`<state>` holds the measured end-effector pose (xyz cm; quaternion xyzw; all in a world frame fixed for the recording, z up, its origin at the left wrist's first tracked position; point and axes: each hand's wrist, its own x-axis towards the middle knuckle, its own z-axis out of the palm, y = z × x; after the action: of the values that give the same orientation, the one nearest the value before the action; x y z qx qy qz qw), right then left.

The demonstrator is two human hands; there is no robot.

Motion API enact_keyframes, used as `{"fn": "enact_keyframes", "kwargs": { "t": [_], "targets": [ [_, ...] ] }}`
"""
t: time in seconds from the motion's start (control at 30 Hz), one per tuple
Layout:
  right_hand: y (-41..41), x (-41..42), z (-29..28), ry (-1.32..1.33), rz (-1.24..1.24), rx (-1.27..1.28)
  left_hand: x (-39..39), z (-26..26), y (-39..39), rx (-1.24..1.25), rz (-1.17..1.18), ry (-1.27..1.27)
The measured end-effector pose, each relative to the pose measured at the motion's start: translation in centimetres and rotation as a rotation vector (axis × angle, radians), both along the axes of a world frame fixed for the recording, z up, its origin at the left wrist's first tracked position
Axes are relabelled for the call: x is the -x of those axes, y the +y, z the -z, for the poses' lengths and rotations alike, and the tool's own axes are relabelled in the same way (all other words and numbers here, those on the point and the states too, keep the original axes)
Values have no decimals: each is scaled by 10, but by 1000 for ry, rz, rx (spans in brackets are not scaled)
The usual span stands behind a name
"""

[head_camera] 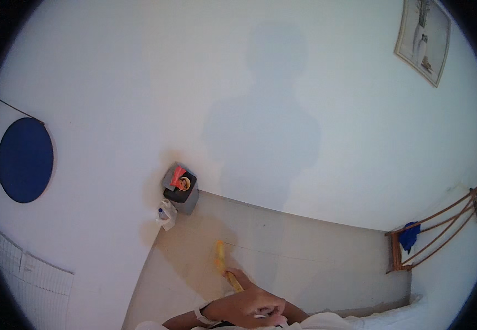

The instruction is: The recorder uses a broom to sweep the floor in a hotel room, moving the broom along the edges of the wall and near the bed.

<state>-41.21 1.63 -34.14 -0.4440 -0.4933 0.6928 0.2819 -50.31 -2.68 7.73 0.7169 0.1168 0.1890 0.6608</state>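
Observation:
Low in the view, my left hand [244, 306] reaches in from the lower left, with a pale band [202, 314] at the wrist. Its fingers are curled close to my body; a small whitish bit shows by them, and whether they grip it is unclear. My right hand [240, 277] appears beyond the left, its forearm partly covered by it. It holds a long, narrow yellow object [220, 252] that points up and away over the floor. The exact kind of this object is too blurred to tell.
In the room's corner stands a grey bin [187, 205] with a red packet [178, 175] and a cup [184, 183] on top. Beside it sits a white plastic bag [167, 220]. At right is a wooden rack [395, 251] with a blue cloth [409, 236].

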Motion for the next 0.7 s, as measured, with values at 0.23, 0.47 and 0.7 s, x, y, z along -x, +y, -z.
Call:
{"fn": "enact_keyframes", "kwargs": {
  "t": [0.23, 0.47, 0.7],
  "targets": [
    [24, -18, -112, -267, -104, -498, -23, -86, -9, -196, 61, 107],
    [-20, -144, -116, -669, -213, -477, -49, -35, -4, -21, -138, -183],
    [-73, -283, -38, -979, -182, -240, -116, 41, 36, 427, 9, -176]
  ]
}}
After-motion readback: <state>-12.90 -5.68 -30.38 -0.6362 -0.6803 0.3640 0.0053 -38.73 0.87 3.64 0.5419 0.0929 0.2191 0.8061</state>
